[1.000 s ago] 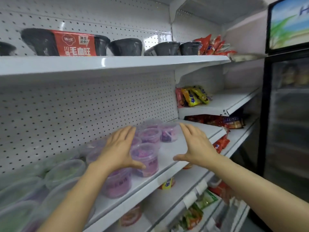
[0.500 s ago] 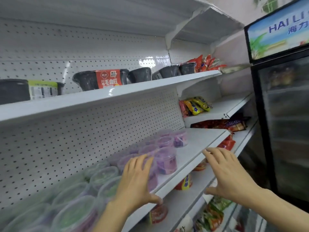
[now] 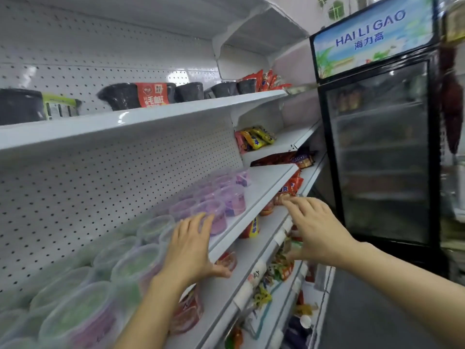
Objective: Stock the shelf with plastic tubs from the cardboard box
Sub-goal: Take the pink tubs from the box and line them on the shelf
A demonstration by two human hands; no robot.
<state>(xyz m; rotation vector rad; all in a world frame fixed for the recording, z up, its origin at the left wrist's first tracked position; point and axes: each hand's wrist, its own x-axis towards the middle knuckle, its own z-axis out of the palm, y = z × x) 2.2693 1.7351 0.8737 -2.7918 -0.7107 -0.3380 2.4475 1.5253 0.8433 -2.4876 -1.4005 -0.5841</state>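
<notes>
While the shelf (image 3: 254, 217) is already carrying rows of plastic tubs (image 3: 231, 200), green-lidded near and purple farther along, we are judging the stocking well advanced; bare shelf is remaining at the far right. We are not seeing the cardboard box. Our left hand (image 3: 191, 248) and right hand (image 3: 317, 230), fingers spread and holding nothing, are sitting lower and nearer than a second ago, off the tubs.

White shelf (image 3: 261, 191) carries purple-filled and green-filled tubs (image 3: 232, 199).
</notes>
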